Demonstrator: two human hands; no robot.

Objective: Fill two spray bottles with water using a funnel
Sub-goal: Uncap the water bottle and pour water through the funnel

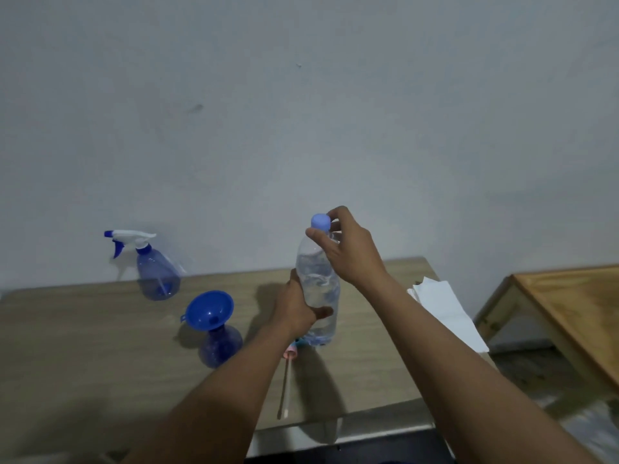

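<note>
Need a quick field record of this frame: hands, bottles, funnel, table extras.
left hand: grip around water bottle body
right hand: fingers on cap, cap still on
funnel: seated in near spray bottle, head off
far spray bottle: trigger head on, near wall
extras: loose sprayer part with tube, white paper

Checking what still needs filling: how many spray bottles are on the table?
2. One spray bottle with its trigger head on stands at the back left near the wall; the other bottle, headless, stands nearer with the blue funnel in its neck.
</note>
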